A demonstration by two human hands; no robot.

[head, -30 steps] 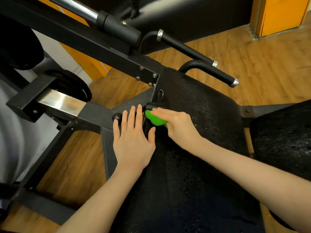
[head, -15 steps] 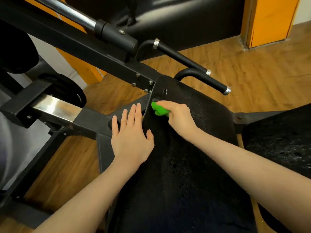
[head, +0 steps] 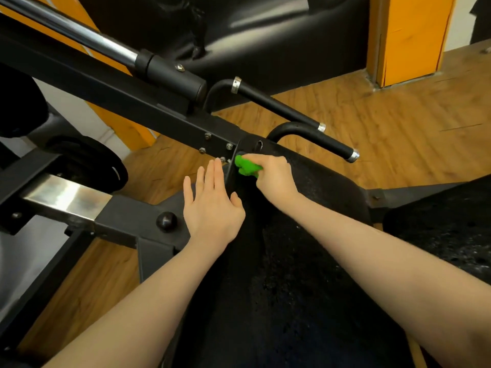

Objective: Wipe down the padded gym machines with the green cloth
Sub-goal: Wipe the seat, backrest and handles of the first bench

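Right hand [head: 273, 179] w/ fingers curled tight round the green cloth [head: 246, 168], a bunched wad poking out past the knuckles. Cloth sits at the far left corner of the black padded seat [head: 305, 261], pressed right up against the seat's edge, just below a small slot in the pad. That grip is firmly closed round the cloth, only the green tip showing.

Left hand [head: 212, 205] flat, fingers straight and close together, palm down. It rests along the left edge of the seat where pad meets the black metal frame [head: 148, 112]; thumb lies on the pad side. Holding nothing, grip fully open.

The hands are near each other but apart; left fingertips point toward the bolts [head: 216, 148] on the frame, just left of the cloth.

Beyond the cloth: two black handlebars [head: 313, 136] w/ chrome end caps stick out to the right over the wooden floor [head: 385, 123]. A chrome bar [head: 87, 39] runs diagonally at upper left into a black sleeve. A round black knob [head: 166, 221] sits on the frame left of the left wrist. A second black pad [head: 451, 235] at right edge. Orange panel [head: 409, 35] at upper right, black upholstered backrest [head: 265, 33] up top.
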